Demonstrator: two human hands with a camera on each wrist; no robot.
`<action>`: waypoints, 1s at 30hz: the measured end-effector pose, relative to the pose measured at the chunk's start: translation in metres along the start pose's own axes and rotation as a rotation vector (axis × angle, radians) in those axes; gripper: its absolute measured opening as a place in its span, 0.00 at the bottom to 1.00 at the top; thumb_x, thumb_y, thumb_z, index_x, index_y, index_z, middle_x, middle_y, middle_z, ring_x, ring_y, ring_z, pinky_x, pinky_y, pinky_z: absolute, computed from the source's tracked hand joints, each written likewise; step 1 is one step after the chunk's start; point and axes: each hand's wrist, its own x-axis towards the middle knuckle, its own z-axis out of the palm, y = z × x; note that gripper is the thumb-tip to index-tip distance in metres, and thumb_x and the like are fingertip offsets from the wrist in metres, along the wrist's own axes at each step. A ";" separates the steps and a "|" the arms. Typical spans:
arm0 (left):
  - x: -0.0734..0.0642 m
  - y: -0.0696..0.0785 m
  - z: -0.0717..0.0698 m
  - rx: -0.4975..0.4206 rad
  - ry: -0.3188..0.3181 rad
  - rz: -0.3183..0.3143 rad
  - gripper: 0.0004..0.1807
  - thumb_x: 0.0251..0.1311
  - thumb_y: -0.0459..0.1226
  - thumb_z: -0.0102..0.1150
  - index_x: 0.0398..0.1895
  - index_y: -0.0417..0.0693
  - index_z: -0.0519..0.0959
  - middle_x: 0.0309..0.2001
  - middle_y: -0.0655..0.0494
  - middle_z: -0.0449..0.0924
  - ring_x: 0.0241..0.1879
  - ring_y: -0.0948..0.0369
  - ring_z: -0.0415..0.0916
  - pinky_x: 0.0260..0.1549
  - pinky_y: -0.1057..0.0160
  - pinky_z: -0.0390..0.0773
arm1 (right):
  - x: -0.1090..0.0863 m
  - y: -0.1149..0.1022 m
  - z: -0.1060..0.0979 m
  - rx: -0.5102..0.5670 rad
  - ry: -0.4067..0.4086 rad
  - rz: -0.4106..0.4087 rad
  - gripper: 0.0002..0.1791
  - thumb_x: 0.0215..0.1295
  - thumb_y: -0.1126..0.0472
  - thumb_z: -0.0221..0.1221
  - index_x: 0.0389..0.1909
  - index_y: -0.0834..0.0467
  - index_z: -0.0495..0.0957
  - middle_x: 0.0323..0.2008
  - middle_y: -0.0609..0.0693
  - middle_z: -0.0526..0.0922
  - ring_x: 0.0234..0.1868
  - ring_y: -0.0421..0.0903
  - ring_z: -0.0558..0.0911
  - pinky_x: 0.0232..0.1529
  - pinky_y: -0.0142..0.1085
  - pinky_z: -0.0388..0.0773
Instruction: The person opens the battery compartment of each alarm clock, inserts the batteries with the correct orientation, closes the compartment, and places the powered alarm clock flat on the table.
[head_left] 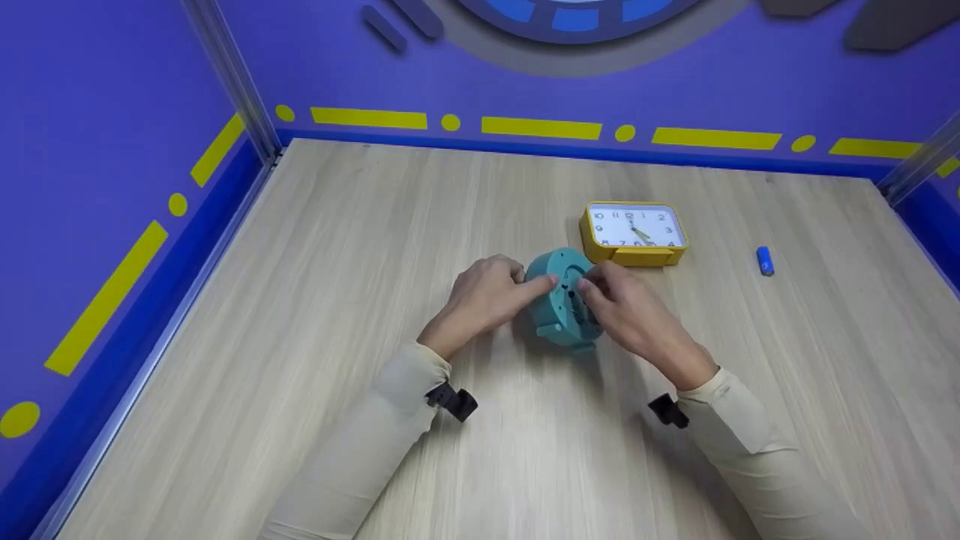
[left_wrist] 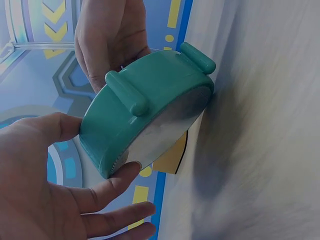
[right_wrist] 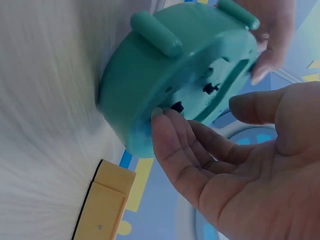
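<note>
A round teal alarm clock (head_left: 553,326) is tilted with its back toward the head camera; two stubby feet show on its rim. My left hand (head_left: 484,300) pinches the clock's edge, thumb on the back and index finger at the glass front (left_wrist: 172,122). My right hand (head_left: 637,319) is at the clock's back. In the right wrist view its fingertips (right_wrist: 162,120) reach the recessed back beside a black knob (right_wrist: 177,107), with the thumb held apart. A second black knob (right_wrist: 210,89) sits farther along. Whether the clock's lower edge touches the table is unclear.
A yellow rectangular clock (head_left: 637,256) lies face up just behind the teal one. To the right lies a small blue battery (head_left: 765,261). Purple-blue panels (head_left: 525,90) wall the wooden table (head_left: 360,225) at the back and sides.
</note>
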 end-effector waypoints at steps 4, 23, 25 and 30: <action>0.000 0.002 0.000 0.001 0.000 0.034 0.25 0.71 0.61 0.58 0.29 0.51 0.78 0.28 0.60 0.68 0.31 0.61 0.68 0.31 0.63 0.65 | 0.000 0.001 -0.001 0.026 -0.005 0.036 0.26 0.85 0.46 0.49 0.63 0.66 0.73 0.47 0.59 0.79 0.47 0.55 0.78 0.48 0.47 0.77; -0.002 0.011 0.000 0.009 -0.021 0.166 0.16 0.81 0.48 0.53 0.47 0.45 0.82 0.58 0.52 0.82 0.54 0.54 0.75 0.55 0.52 0.72 | -0.004 -0.002 -0.006 0.131 -0.026 0.150 0.48 0.73 0.22 0.46 0.66 0.65 0.67 0.53 0.63 0.79 0.47 0.57 0.82 0.52 0.50 0.84; -0.002 0.011 0.001 0.020 -0.022 0.176 0.16 0.81 0.47 0.53 0.48 0.45 0.82 0.60 0.52 0.82 0.55 0.54 0.76 0.56 0.52 0.73 | -0.004 -0.002 -0.006 0.131 -0.026 0.149 0.48 0.73 0.23 0.48 0.64 0.65 0.67 0.52 0.63 0.79 0.46 0.56 0.82 0.51 0.49 0.84; -0.003 0.012 0.001 0.044 0.005 0.213 0.15 0.81 0.46 0.53 0.48 0.44 0.83 0.63 0.50 0.82 0.57 0.52 0.77 0.58 0.51 0.73 | -0.003 -0.002 -0.006 0.177 -0.035 0.146 0.46 0.73 0.24 0.50 0.62 0.65 0.67 0.49 0.62 0.79 0.44 0.55 0.83 0.50 0.50 0.84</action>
